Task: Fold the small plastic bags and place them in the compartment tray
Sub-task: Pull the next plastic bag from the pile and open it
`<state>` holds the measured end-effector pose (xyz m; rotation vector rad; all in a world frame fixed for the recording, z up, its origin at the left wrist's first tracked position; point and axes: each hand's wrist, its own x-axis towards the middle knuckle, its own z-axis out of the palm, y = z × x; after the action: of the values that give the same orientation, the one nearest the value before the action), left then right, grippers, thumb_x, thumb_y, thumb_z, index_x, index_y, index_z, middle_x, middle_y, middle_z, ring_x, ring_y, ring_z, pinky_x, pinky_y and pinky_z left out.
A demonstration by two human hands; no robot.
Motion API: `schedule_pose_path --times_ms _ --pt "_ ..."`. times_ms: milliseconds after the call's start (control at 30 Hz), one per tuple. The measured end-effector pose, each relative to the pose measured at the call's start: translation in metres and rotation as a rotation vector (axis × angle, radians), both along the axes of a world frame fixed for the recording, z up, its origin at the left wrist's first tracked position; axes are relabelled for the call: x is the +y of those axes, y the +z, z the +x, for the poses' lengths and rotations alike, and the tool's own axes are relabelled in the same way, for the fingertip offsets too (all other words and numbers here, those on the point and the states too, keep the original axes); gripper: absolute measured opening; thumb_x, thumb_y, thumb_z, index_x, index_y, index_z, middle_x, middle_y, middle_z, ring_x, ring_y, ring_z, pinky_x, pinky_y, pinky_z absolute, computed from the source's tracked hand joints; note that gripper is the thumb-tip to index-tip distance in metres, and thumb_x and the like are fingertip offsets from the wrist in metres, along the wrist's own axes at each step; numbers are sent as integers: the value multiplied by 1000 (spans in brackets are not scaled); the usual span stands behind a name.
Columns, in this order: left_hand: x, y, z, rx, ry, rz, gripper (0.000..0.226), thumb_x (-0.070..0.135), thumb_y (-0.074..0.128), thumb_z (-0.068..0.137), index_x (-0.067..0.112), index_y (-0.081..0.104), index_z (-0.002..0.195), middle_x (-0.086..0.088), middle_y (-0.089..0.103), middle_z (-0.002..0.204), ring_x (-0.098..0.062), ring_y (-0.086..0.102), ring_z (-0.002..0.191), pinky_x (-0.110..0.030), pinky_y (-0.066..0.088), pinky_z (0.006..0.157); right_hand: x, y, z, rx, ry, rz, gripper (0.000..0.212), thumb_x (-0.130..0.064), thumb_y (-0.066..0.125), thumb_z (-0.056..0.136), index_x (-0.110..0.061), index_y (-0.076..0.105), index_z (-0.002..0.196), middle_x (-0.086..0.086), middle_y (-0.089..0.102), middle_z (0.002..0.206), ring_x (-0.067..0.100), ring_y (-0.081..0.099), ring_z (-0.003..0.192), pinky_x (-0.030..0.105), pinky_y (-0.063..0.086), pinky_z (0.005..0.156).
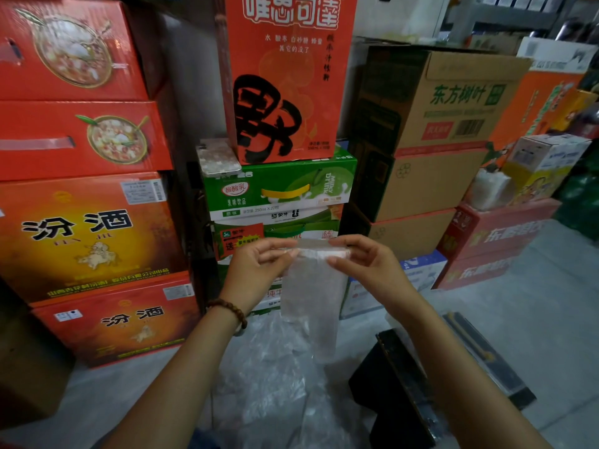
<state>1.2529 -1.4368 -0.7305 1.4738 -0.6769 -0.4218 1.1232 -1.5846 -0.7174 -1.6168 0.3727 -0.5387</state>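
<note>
- Small clear plastic bag (pixel 311 293) hangs in mid-air at the centre, its top edge stretched between both hands.
- Left grip (pixel 259 264) pinches the bag's top corner at 9 o'clock; right grip (pixel 369 264) pinches the corner at 3 o'clock.
- Heap of loose clear plastic bags (pixel 269 377) lies on the grey floor (pixel 551 303) at 6 o'clock.
- Black rectangular tray (pixel 389 393) sits at 5 o'clock, beside the heap.

**Dim indoor light, wide-angle bend**

The scene is dim and warm, with the grey floor (pixel 551 286) brightest at right, perhaps lit from that side. The stacked red cartons (pixel 74 92) bow outward at the left edge. Far shelving (pixel 505 14) is blurred; the clear plastic bag (pixel 311 293) looks hazy.
</note>
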Motion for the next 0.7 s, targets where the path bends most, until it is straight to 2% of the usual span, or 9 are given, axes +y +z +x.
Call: schedule_pose_path --times_ms 133,300,533,633,700 --pt "1 0 -1 -40 14 6 10 9 70 83 18 70 88 8 73 78 -2 69 77 -13 53 69 -1 -3 0 20 -38 -87 16 0 71 82 -7 71 97 -3 73 78 6 70 75 15 53 66" --pt "2 1 -1 -88 29 31 7 11 71 83 16 71 89 5 73 85 -2 69 81 -12 52 71 -3 -4 1 5 -70 -111 16 -2 71 83 -6 71 98 7 72 87 11 71 82 19 55 70" --pt "0 3 -1 65 19 -26 8 11 68 85 16 66 90 0 73 85 -7 70 71 -18 56 64 3 -3 1 -31 -41 -74 12 0 66 85 -8 70 95 12 72 93 10 70 81 18 55 71" --pt "2 3 1 22 -25 9 13 11 68 84 19 68 95 5 74 82 -7 71 76 -18 55 66 1 -3 1 -19 -51 -78 12 -3 67 86 -6 71 97 12 73 93 12 71 83 19 56 72" --pt "3 1 2 -35 -10 46 11 12 70 83 20 70 91 5 74 81 -7 70 77 -16 55 68 -2 -4 1 -11 -59 -86 14 -5 69 85 -5 72 98 12 74 93 15 72 85 20 57 73"
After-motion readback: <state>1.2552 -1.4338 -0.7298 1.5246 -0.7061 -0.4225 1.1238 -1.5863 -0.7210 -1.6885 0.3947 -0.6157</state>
